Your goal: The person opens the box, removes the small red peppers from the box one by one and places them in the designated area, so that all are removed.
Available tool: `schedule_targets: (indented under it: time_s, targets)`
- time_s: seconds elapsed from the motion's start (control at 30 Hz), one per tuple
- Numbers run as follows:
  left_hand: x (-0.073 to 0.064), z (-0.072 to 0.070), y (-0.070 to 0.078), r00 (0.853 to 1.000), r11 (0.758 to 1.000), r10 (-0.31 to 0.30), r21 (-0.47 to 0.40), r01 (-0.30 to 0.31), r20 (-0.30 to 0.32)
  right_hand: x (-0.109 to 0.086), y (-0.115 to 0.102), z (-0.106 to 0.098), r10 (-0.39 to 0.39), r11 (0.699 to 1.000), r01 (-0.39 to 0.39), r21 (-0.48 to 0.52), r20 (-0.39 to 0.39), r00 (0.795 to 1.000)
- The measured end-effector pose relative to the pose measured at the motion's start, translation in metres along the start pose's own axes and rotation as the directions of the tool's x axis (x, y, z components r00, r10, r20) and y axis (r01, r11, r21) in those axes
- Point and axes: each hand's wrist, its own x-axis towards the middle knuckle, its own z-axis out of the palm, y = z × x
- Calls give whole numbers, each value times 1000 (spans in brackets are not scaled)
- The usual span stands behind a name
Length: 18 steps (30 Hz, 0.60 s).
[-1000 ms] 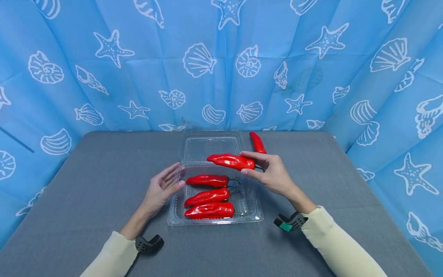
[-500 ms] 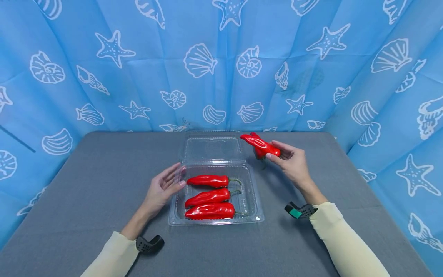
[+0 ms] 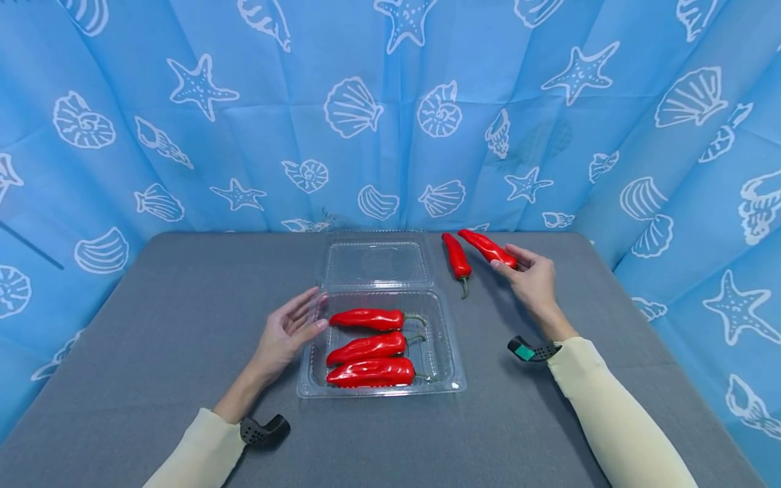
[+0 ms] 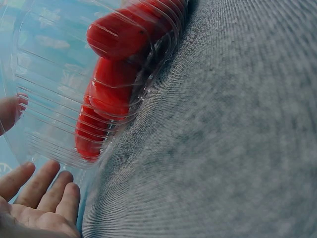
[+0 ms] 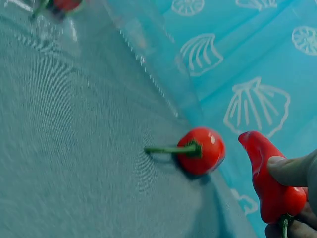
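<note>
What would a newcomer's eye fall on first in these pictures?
Probably the three glossy red peppers lying in the clear plastic container at the table's middle. Next, the right hand, holding another red pepper to the right of one on the table. Behind everything, the bright blue curtain with white shells and starfish also stands out.

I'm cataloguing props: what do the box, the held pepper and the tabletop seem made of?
Box: probably thin plastic, shiny, with clear ribbed walls. Held pepper: glossy, by its highlights; real or plastic unclear. Tabletop: likely matte cloth, by its fine ribbing.
</note>
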Motion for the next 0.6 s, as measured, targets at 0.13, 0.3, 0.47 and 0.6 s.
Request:
schedule_targets:
  time_s: [0.13,0.3,0.47,0.6]
  targets:
    - [0,0,-1,1000,1000,0,3,0,-2,7,7,2,31,999,-31,-8,10,999]
    - [0,1,0,1000,1000,-10,7,10,-8,13,16,8,68,994,-68,-85,2,998]
    - [0,1,1,1000,1000,-13,4,13,-9,16,19,15,71,981,-72,-180,-11,997]
    - [1,1,1,1000,1000,-14,15,14,-12,15,17,18,55,978,-53,-201,2,998]
